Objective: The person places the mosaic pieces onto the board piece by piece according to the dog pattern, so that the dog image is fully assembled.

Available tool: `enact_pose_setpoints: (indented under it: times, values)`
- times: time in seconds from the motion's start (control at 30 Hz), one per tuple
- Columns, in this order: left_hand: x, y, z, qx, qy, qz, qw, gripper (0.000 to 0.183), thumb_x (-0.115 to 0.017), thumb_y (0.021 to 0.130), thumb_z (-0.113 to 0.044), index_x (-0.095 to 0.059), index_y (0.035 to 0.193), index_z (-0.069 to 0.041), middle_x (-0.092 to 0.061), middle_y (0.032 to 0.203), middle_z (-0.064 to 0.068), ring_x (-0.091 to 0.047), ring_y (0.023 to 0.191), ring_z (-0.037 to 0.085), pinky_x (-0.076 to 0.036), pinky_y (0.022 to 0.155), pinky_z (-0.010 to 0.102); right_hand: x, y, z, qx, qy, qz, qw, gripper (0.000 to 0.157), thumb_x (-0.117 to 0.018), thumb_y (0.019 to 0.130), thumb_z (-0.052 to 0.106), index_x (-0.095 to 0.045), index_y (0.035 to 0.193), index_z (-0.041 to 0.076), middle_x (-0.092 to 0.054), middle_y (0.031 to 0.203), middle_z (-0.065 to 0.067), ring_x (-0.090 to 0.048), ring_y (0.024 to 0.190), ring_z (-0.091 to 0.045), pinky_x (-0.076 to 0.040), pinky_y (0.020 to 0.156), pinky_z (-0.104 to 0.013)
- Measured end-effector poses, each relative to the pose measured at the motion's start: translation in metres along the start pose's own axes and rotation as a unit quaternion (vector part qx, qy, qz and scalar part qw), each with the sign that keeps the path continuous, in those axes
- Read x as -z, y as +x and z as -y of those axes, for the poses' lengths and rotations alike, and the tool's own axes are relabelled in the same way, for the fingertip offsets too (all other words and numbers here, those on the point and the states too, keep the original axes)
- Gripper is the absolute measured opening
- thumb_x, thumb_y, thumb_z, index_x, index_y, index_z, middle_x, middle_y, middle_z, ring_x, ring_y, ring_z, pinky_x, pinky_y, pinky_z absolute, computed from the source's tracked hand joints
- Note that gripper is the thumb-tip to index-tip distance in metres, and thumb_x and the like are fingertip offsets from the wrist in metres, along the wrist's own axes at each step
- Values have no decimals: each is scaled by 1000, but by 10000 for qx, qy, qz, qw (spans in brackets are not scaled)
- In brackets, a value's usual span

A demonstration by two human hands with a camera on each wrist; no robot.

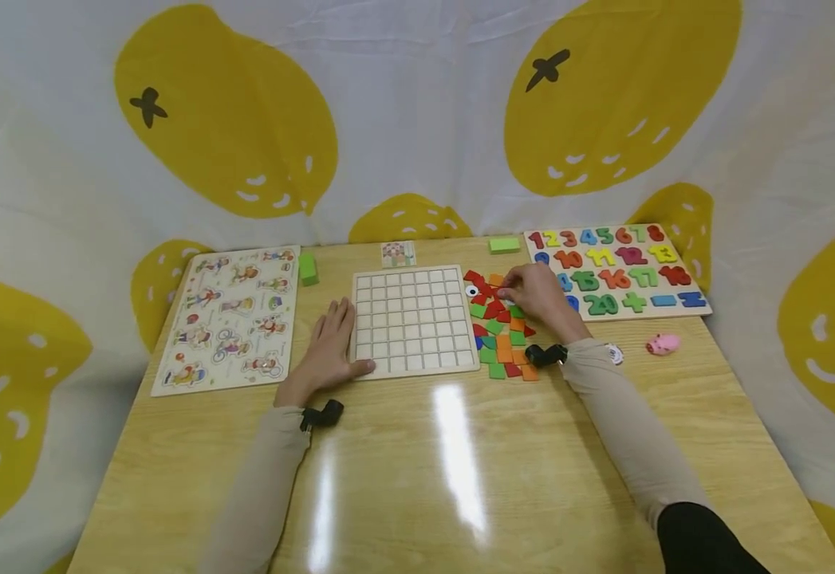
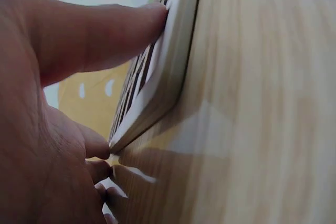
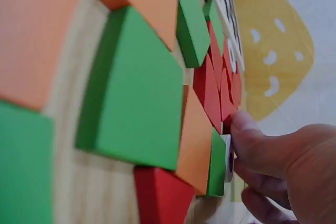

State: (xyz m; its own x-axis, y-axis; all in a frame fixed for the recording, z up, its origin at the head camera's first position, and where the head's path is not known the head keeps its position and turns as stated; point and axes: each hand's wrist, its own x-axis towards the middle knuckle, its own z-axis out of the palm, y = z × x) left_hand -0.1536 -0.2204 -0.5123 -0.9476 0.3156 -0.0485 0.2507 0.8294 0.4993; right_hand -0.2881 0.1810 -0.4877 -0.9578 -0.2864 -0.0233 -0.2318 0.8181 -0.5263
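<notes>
A wooden grid board (image 1: 417, 323) of bare square cells lies mid-table. My left hand (image 1: 327, 347) rests at its lower left corner, fingers straight along the left side. Its thumb (image 2: 105, 38) presses on the board's front rim (image 2: 168, 77). Right of the board, flat red, green, orange and blue wooden pieces (image 1: 503, 339) lie close together, with a white eye piece (image 1: 471, 292) at upper left. My right hand (image 1: 537, 293) reaches over their top right and pinches a small red piece, mostly hidden by the fingertips. Another eye piece (image 3: 229, 158) stands right by these fingers.
A picture puzzle board (image 1: 226, 319) lies at left and a number puzzle board (image 1: 621, 271) at back right. Green blocks (image 1: 308, 269) and a small picture card (image 1: 398, 253) sit along the back. A pink pig figure (image 1: 663, 344) and a round white piece (image 1: 614, 354) are at right.
</notes>
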Motion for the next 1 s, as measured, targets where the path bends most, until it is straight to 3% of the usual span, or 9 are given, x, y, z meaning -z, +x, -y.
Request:
enact_pose_setpoints:
  times: [0.1,0.27,0.5,0.67,0.73,0.83,1.0]
  values:
    - [-1,-6,1,25,-26,-126,9999,114,-68,82,-57,-4,157,1,3,165,18,10,151,36,4,118,53,-2,2,5,84,202,345,9992,16,-71,92,24,-72,102,11,-68,101,-6,-57,89,-25,-48,86,-41]
    - [-2,-10,4,33,27,-213,9998,113,-67,83,-58,-4,158,0,2,165,18,9,151,35,4,119,52,-2,5,10,375,75,665,9971,16,-68,94,18,-73,107,12,-64,102,-6,-56,87,-24,-48,80,-38]
    - [-1,-8,6,31,121,-200,9997,114,-66,84,-59,-3,158,0,3,165,17,9,151,34,4,119,51,6,10,7,578,120,1008,9932,11,-70,93,21,-68,96,10,-65,90,-5,-58,79,-20,-48,75,-36]
    - [-3,-7,7,15,122,-230,9997,113,-65,83,-61,-5,158,-1,2,165,16,8,152,33,4,119,49,12,10,6,400,998,999,9892,25,-59,100,20,-64,123,12,-62,97,-11,-56,81,-26,-44,71,-38]
    - [-4,-7,7,24,121,-224,9997,114,-66,83,-61,-4,158,-1,3,165,16,9,152,32,5,119,49,12,11,11,312,1593,980,9819,30,-52,103,22,-62,130,14,-60,103,-14,-52,85,-28,-42,73,-39]
    - [-6,-6,7,38,159,-208,9996,114,-65,83,-62,-3,158,-2,3,165,15,10,152,32,5,119,49,5,15,23,88,2532,850,9636,33,-46,105,27,-62,130,13,-54,104,-16,-45,84,-30,-38,73,-38]
    - [-7,-2,4,-23,234,-204,9995,114,-64,84,-62,-3,158,-1,3,165,16,9,152,32,4,119,50,-16,29,53,-50,3673,360,9294,34,-52,103,23,-53,131,4,-52,92,-22,-45,75,-39,-38,62,-36]
